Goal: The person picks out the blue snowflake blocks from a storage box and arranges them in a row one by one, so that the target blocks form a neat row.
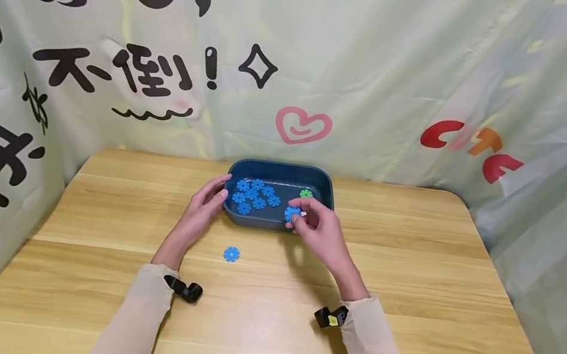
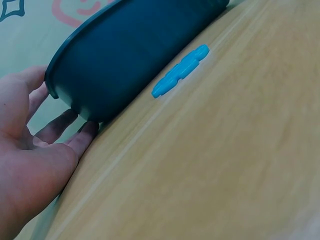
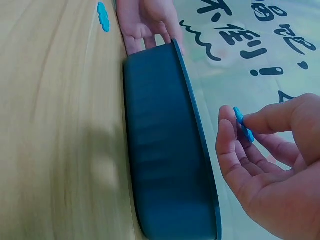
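A dark blue plastic basin [image 1: 277,224] stands toward the back of the table. My left hand [image 1: 201,206] rests its fingers against the basin's left end, with fingertips at the rim and lower wall in the left wrist view. Over the basin's right front part, my right hand [image 1: 323,231] pinches a blue notched disc [image 3: 244,125], a snowflake building piece, between thumb and fingers. It is above the rim in the right wrist view. Inside, several more blue discs [image 1: 251,194] lie at the left, and a green disc [image 1: 306,193] lies at the right, behind my right fingers.
One loose blue disc [image 2: 180,71] lies flat on the wooden table [image 1: 262,331], in front of the basin and to the right of my left wrist. A pale cloth backdrop [image 1: 384,82] with printed characters hangs behind the table and along both sides.
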Motion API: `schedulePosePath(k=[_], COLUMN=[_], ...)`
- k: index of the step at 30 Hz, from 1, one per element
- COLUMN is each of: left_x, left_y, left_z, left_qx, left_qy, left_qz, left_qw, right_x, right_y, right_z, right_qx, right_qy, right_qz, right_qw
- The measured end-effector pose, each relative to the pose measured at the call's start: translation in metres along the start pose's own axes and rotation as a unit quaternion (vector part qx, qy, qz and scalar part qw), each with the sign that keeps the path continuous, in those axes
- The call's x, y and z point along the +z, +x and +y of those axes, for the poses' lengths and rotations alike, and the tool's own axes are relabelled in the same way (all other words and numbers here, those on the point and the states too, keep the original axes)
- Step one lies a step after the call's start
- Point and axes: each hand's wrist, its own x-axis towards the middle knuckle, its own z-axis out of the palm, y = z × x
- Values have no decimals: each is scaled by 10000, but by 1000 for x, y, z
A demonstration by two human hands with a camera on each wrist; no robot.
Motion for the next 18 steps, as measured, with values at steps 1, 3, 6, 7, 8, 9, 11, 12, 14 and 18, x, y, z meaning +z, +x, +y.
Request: schedulePosePath(k=[1, 3, 6, 7, 8, 9, 11, 12, 14, 18], left_x=[0, -1, -1, -1, -2, -2, -2, -2, -2, -7], left_y=[0, -1, -1, -1, -1, -1, -1, -1, -1, 5], left_z=[0, 1, 2, 2, 2, 2, 2, 2, 1, -10], left_qx=[4, 11, 1, 3, 5, 4, 6, 2, 3, 32], left_qy=[14, 44, 91, 115, 141, 179, 221, 228, 249, 199], left_qz=[-4, -9, 0, 7, 14, 20, 11, 2, -20, -29], left_qw=[10000, 10000, 10000, 9999, 9999, 9998, 9998, 9997, 9997, 9998], right_x=[1, 4, 9, 11, 13, 15, 19, 20, 23, 30], right_y=[0, -1, -1, -1, -2, -2, -3, -4, -5, -6], right_z=[0, 1, 2, 2, 2, 2, 3, 3, 4, 7], right_qx=[1, 1, -1, 3, 16, 26, 48, 60, 58, -9], right_qy=[-21, -69, -99, -95, -111, -125, -153, -187, -261, -458], right_qz=[-14, -55, -166, -215, -263, -312, -398, -445, -533, -749], right_qw=[10000, 10000, 9998, 9997, 9996, 9994, 9991, 9988, 9982, 9961])
